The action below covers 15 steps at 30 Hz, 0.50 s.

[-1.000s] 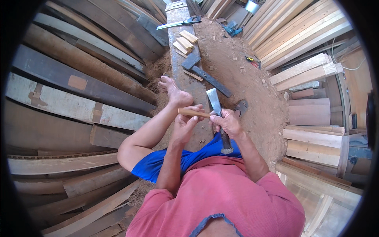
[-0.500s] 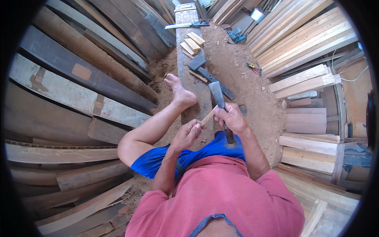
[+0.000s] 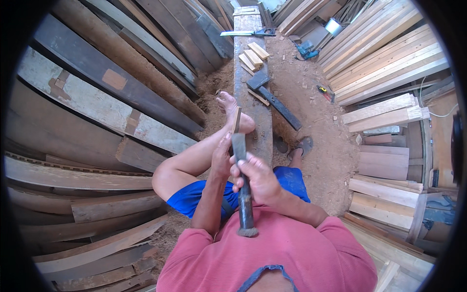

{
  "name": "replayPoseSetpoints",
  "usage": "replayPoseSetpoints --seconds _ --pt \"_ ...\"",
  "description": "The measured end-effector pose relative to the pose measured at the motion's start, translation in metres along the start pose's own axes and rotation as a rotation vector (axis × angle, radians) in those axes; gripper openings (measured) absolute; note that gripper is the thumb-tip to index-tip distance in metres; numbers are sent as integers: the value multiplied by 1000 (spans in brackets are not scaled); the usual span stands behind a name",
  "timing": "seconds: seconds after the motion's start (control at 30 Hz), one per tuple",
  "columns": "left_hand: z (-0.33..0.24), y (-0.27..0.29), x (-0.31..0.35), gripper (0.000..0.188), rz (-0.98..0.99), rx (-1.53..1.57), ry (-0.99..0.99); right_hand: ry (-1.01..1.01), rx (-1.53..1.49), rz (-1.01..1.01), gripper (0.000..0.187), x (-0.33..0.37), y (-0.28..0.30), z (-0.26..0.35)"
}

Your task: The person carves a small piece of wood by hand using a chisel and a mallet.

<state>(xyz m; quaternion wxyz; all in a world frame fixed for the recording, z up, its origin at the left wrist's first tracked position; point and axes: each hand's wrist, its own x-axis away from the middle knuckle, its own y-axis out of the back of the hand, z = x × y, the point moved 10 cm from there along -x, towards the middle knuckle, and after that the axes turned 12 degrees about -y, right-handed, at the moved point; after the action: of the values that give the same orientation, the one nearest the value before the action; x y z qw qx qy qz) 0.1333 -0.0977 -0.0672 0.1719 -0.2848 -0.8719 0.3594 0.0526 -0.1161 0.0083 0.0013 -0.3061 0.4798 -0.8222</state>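
Note:
In my right hand (image 3: 258, 178), closed round the shaft, is a large wood chisel (image 3: 247, 209) with a dark handle. Its broad metal blade points away from me and the frayed butt end lies over my shirt. My left hand (image 3: 222, 158) grips a thin strip of wood (image 3: 237, 119), held upright just beyond the blade. Whether blade and strip touch, I cannot tell. Ahead, a dark mallet (image 3: 277, 102) rests across a long plank bench (image 3: 258, 141). Small wood pieces (image 3: 253, 57) lie on the bench past the mallet head, and another strip (image 3: 258, 97) lies beside it.
A handsaw (image 3: 248, 33) lies across the bench's far end. A blue power tool (image 3: 306, 50) and a small red-and-yellow tool (image 3: 325, 93) sit on the sawdust floor. Boards (image 3: 87, 68) lean along the left; stacked timber (image 3: 389, 58) fills the right. My bare foot is beside the bench.
Both hands have come nearer together, the chisel moving left and toward my body. The wood strip has swung from slanting to nearly upright. The whole view has shifted slightly.

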Motion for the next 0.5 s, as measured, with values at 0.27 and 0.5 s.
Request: replayPoseSetpoints --seconds 0.27,0.5 --pt "-52 -14 38 36 -176 -672 -247 -7 66 32 13 18 -17 -19" --pt "-46 -37 91 34 36 -1012 -280 195 85 -22 13 54 -1 27"
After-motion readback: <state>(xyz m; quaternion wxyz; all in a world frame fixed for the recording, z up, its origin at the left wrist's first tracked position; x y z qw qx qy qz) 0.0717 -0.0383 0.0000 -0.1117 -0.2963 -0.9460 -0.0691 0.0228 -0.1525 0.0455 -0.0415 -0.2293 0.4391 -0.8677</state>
